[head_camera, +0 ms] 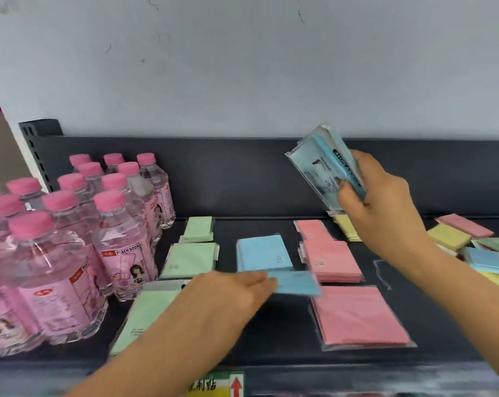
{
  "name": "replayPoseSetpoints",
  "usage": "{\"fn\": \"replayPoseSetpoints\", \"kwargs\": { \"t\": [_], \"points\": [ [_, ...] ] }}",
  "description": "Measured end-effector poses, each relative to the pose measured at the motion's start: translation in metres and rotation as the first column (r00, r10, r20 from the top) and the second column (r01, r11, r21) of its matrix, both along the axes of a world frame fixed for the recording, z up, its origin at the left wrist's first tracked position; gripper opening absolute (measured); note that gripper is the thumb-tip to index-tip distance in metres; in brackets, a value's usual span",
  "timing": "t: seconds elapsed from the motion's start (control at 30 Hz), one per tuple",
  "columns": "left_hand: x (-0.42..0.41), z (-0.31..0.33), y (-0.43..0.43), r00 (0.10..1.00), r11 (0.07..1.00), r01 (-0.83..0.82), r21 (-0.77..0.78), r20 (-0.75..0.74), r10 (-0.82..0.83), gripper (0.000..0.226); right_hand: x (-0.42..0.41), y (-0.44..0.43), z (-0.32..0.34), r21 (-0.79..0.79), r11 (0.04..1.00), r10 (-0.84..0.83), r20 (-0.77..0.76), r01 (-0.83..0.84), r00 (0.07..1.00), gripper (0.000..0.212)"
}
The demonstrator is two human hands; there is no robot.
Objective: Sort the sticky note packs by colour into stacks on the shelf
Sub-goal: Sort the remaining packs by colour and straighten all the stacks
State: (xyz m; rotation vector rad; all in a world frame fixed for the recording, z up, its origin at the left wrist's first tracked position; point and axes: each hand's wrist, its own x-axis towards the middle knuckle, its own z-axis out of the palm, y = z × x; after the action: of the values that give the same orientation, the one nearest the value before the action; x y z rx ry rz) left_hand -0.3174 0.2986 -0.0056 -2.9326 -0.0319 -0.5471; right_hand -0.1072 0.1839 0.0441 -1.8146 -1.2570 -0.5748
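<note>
Gripping a clutch of blue packs (322, 167), the right hand (385, 207) holds them upright above the shelf (271, 339), fingers and thumb curled round their lower end. The left hand (234, 293), its fingers nearly straight and its thumb hidden, pinches a single blue pack (295, 283) by its edge, flat, at the front of the blue stack (264, 253). Green stacks (191, 259) lie to the left, pink stacks (332, 263) to the right. Mixed unsorted packs (486, 253) sit far right — bottles (70, 239) far left.
</note>
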Motion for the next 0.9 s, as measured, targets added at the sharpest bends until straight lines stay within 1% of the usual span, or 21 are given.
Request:
{"fn": "replayPoseSetpoints", "kwargs": {
  "t": [0.1, 0.13, 0.2, 0.3, 0.37, 0.43, 0.5, 0.53, 0.6, 0.67, 0.73, 0.8, 0.83, 0.9],
  "points": [
    [-0.01, -0.021, -0.009, 0.985, 0.998, 0.038, -0.04, -0.167, -0.044, 0.053, -0.013, -0.001, -0.005, -0.009, 1.0, 0.006, -0.002, -0.006, 1.0, 0.038],
    [-0.012, -0.027, -0.008, 0.98, 0.998, 0.039, -0.039, -0.193, -0.046, 0.049, -0.016, -0.001, -0.007, -0.013, 1.0, 0.01, -0.002, -0.01, 1.0, 0.038],
    [-0.014, -0.03, -0.01, 0.977, 0.997, 0.064, -0.032, -0.204, -0.069, 0.04, -0.024, -0.003, -0.01, -0.033, 0.999, 0.03, -0.011, -0.03, 0.999, 0.037],
    [-0.011, -0.032, -0.008, 0.983, 0.993, 0.025, -0.114, -0.179, -0.045, 0.041, -0.04, -0.007, -0.019, -0.119, 0.984, 0.128, -0.021, -0.129, 0.992, 0.036],
    [-0.01, -0.037, -0.005, 0.985, 0.997, -0.028, -0.075, -0.17, 0.015, 0.038, -0.052, -0.009, -0.027, -0.212, 0.958, 0.195, -0.016, -0.194, 0.981, 0.037],
    [-0.01, -0.04, -0.001, 0.99, 0.997, -0.021, -0.078, -0.138, 0.01, 0.032, -0.062, -0.009, -0.036, -0.293, 0.93, 0.224, -0.025, -0.221, 0.974, 0.039],
    [-0.011, -0.043, 0.003, 0.993, 0.997, -0.016, -0.08, -0.114, 0.007, 0.025, -0.068, -0.009, -0.044, -0.312, 0.918, 0.245, -0.043, -0.246, 0.969, 0.041],
    [-0.012, -0.046, 0.005, 0.996, 0.997, -0.008, -0.079, -0.09, 0.001, 0.027, -0.07, -0.009, -0.048, -0.308, 0.917, 0.252, -0.046, -0.254, 0.967, 0.042],
    [-0.017, -0.046, 0.009, 0.998, 0.995, 0.015, -0.104, -0.051, -0.02, 0.044, -0.075, -0.01, -0.056, -0.323, 0.913, 0.248, -0.049, -0.25, 0.968, 0.043],
    [-0.027, -0.037, 0.013, 0.999, 0.977, -0.01, -0.213, -0.035, 0.002, 0.061, -0.078, -0.012, -0.065, -0.379, 0.896, 0.237, -0.03, -0.23, 0.971, 0.045],
    [-0.039, -0.027, 0.022, 0.998, 0.945, -0.063, -0.322, 0.006, 0.069, 0.069, -0.079, -0.014, -0.073, -0.457, 0.866, 0.241, 0.021, -0.205, 0.97, 0.047],
    [-0.048, -0.016, 0.031, 0.984, 0.916, -0.134, -0.377, 0.057, 0.168, 0.075, -0.079, -0.017, -0.08, -0.567, 0.807, 0.257, 0.08, -0.168, 0.963, 0.049],
    [-0.05, -0.012, 0.035, 0.974, 0.913, -0.165, -0.373, 0.086, 0.211, 0.077, -0.077, -0.017, -0.084, -0.63, 0.76, 0.281, 0.099, -0.159, 0.955, 0.05],
    [-0.051, -0.007, 0.038, 0.959, 0.908, -0.208, -0.362, 0.109, 0.263, 0.073, -0.074, -0.017, -0.089, -0.716, 0.674, 0.32, 0.065, -0.179, 0.945, 0.051]
  ]
}}
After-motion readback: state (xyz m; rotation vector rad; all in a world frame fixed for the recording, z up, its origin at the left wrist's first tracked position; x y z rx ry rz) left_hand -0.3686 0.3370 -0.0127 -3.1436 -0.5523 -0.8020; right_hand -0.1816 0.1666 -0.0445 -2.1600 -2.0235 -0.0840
